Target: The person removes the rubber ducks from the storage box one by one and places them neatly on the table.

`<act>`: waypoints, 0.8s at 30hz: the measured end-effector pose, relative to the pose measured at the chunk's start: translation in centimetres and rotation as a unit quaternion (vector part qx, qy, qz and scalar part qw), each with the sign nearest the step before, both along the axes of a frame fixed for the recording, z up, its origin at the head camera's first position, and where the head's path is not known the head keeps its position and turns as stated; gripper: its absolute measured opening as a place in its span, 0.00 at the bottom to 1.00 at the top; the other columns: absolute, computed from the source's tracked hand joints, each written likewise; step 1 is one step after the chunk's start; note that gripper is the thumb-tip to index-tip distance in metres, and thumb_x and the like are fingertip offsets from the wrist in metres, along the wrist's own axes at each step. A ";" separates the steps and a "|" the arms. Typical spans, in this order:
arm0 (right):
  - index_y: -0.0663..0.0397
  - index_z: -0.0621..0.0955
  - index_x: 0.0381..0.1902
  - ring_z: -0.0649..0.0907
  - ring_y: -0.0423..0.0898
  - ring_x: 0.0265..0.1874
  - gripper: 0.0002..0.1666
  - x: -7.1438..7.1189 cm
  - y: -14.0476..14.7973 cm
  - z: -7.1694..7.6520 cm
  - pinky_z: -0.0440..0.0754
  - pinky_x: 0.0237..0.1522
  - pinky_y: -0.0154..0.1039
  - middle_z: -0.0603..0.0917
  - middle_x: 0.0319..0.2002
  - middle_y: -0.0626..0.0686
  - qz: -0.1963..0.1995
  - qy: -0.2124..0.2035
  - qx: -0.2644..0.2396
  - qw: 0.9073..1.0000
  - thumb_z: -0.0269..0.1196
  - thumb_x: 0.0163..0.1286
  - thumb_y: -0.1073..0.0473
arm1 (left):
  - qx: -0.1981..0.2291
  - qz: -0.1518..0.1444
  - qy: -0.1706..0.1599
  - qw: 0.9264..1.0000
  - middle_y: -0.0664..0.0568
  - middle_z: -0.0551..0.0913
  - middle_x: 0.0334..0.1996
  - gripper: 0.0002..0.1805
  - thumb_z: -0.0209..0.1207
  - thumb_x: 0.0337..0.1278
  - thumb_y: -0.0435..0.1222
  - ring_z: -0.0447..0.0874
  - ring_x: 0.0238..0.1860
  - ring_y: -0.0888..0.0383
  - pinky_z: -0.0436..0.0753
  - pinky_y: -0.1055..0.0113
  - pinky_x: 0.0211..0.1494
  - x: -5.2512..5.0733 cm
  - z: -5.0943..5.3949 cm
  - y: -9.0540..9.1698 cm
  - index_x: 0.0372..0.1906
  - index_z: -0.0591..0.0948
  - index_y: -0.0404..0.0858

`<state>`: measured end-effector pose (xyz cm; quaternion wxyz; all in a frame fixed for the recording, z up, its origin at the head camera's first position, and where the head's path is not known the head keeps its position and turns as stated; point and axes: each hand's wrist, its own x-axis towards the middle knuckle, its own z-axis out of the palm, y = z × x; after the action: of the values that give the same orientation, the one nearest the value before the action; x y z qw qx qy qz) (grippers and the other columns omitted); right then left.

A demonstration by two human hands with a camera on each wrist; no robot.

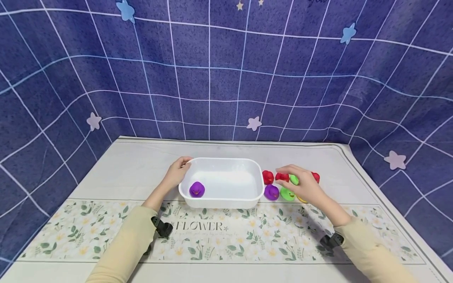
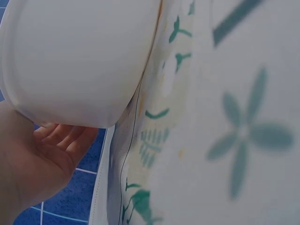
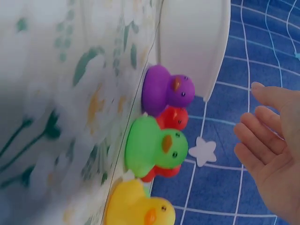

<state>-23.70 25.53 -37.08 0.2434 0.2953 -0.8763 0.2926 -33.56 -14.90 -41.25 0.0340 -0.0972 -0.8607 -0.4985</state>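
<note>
A white plastic basin (image 1: 226, 203) stands on the table with one purple rubber duck (image 1: 197, 190) inside, at its near left corner. My left hand (image 1: 175, 173) holds the basin by its left rim; the left wrist view has the fingers (image 2: 70, 138) curled at its edge. To the right of the basin, my right hand (image 1: 302, 182) hovers above a group of rubber ducks, fingers extended and nothing in them. The group has a purple duck (image 3: 161, 91), a green duck (image 3: 152, 145), a yellow duck (image 3: 136, 204) and several red ones, such as the red duck (image 1: 267, 177). The hand partly hides some.
A white tablecloth (image 1: 148, 153) with a floral band (image 1: 233, 236) covers the table. Behind and at both sides hangs a blue gridded curtain (image 1: 226, 86) with stars. A dark wrist camera (image 1: 162, 227) is strapped to the left sleeve, another camera (image 1: 332, 240) to the right.
</note>
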 end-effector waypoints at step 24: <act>0.53 0.82 0.49 0.82 0.49 0.50 0.20 -1.3 -6.3 0.5 0.79 0.53 0.47 0.84 0.47 0.51 0.057 -0.042 0.003 0.997 0.69 0.58 0.56 | 0.007 -0.002 -0.002 1.000 0.34 0.75 0.57 0.19 0.44 0.71 0.36 0.73 0.58 0.41 0.74 0.52 0.61 0.2 0.1 0.1 0.60 0.69 0.30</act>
<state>-24.95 19.27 -36.57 0.1884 0.3331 -0.8682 0.3158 -33.40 -14.84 -41.12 0.0322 -0.0974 -0.8571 -0.5048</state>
